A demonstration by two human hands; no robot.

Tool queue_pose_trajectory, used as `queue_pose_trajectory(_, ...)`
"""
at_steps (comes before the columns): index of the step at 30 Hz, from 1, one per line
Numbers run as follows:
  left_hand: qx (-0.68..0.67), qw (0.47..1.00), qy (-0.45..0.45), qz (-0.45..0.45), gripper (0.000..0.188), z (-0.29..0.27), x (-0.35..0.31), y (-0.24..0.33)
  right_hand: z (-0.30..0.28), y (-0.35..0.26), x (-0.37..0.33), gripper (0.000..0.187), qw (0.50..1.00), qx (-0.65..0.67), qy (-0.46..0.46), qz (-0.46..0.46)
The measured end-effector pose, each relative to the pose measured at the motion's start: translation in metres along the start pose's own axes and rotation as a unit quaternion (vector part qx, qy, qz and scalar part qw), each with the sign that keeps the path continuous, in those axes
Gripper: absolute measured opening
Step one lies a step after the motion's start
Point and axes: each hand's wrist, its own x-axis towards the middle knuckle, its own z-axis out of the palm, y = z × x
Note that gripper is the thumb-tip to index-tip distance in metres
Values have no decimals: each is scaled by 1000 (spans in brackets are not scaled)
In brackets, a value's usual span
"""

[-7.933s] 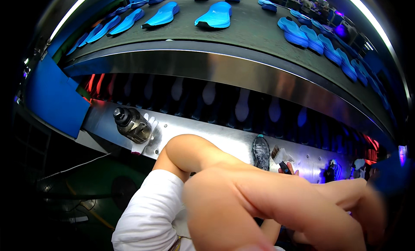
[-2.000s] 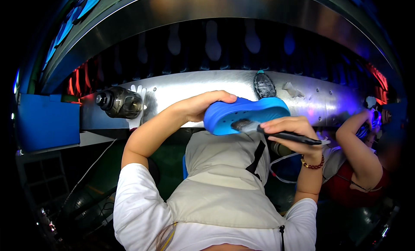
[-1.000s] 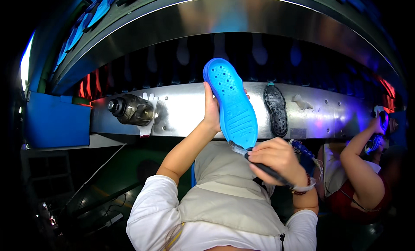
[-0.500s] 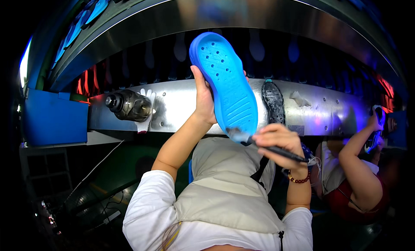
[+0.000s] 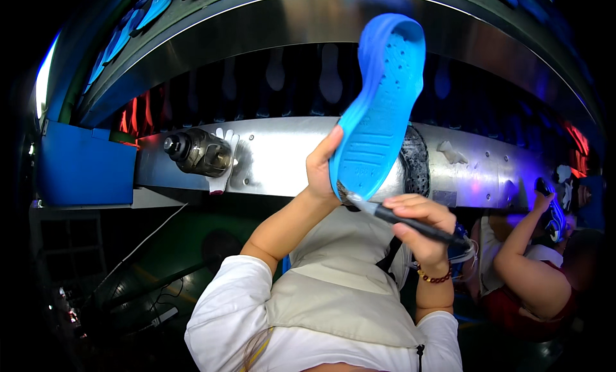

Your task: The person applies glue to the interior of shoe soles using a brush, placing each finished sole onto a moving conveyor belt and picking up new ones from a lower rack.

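A bright blue shoe sole [image 5: 378, 122] is tilted up in front of me, its perforated end far and its ribbed end near. My left hand [image 5: 323, 167] is closed on the sole's near left side, thumb along the rim. Between the fingers of my right hand [image 5: 420, 224] is a brush [image 5: 387, 213] with a black handle and a pale ferrule. Its dark bristles lie at the near end of the sole, by the rim. Behind the blue sole, a black sole [image 5: 416, 160] rests on the metal ledge, partly covered.
On the metal ledge [image 5: 276, 157] are a dark bottle [image 5: 199, 152], a white glove [image 5: 227, 167] and a crumpled whitish scrap [image 5: 452, 152]. A blue box [image 5: 86, 163] stands left. Soles hang or stand in the dark slot beyond. At right, a co-worker's hand holds a blue shoe piece [image 5: 556, 217].
The blue sole has swung, its far end moving right and up, with more of its left sidewall showing. The brush tip has moved slightly left along the near end.
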Motion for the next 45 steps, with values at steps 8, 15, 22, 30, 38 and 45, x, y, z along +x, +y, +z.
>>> queue_pose_trajectory(8, -78, 996, -37, 0, 58, 3, 9, 8, -7, -15, 19, 21, 998, -52, -18, -25)
queue_pose_trajectory(15, -133, 984, -118, -32, 51, -7, 16, 19, -17, -20, 35, 21, 988, -134, -57, -43)
queue_pose_trajectory(22, -76, 975, -31, -207, 51, 6, 19, 36, -10, -28, 28, 17, 964, -126, -218, -89)
queue_pose_trajectory(30, 176, 900, -30, -399, 48, 11, 11, 40, -36, -42, 33, 15, 928, -221, -301, 11)
queue_pose_trajectory(38, 250, 874, -34, -417, 50, 8, 2, 43, -54, -38, 28, 20, 911, -250, -325, 44)
queue_pose_trajectory(45, 242, 895, -10, -375, 56, -6, 1, 47, -73, -29, 23, 23, 889, -324, -315, 67)
